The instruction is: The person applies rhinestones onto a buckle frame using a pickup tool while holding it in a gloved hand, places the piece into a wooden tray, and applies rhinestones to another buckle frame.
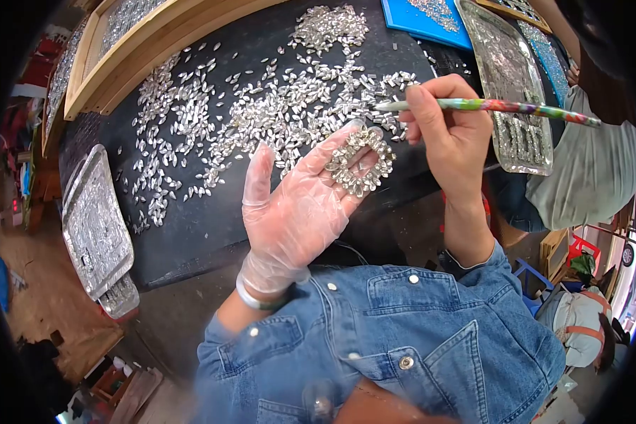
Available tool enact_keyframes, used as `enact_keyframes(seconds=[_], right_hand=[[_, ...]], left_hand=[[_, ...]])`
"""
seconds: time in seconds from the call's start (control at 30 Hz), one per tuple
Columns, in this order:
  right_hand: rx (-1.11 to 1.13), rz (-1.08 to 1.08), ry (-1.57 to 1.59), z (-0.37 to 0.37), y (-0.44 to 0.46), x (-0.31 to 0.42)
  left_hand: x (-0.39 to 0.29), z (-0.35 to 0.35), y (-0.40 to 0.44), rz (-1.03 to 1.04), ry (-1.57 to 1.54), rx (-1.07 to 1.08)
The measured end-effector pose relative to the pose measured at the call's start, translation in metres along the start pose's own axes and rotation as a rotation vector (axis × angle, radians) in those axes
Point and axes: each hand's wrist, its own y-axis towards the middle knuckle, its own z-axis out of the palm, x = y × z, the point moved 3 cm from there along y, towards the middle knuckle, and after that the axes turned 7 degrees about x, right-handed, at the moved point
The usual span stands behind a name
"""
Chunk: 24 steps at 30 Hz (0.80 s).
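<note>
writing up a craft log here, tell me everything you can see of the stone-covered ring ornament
The ring ornament is a roughly round wreath with an open centre, crowded with shiny, silvery-clear stones, many of them pointed ovals. They look like glass or plastic; what backs them is hidden. It rests across the fingers of the open, palm-up left hand, in a thin see-through glove, whose fingers show through the hole. Nothing else visibly touches it. Stones appear all around the ring.
</note>
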Motion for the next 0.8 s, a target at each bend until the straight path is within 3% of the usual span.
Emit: enact_keyframes(seconds=[0.13,0.3,0.43,0.8], right_hand=[[0.066,0.039,0.046,-0.001,-0.008,0.015],[0.097,-0.013,-0.131,0.002,-0.019,0.024],[0.070,-0.225,-0.227,0.012,-0.023,0.026],[0.081,-0.319,-0.327,0.020,-0.025,0.031]], left_hand=[[0.000,-0.001,0.001,-0.006,-0.001,0.043],[0.000,-0.002,0.001,-0.005,-0.013,0.074],[0.000,-0.004,0.000,-0.010,-0.087,0.128],[0.001,-0.008,-0.001,-0.002,-0.126,0.163]])
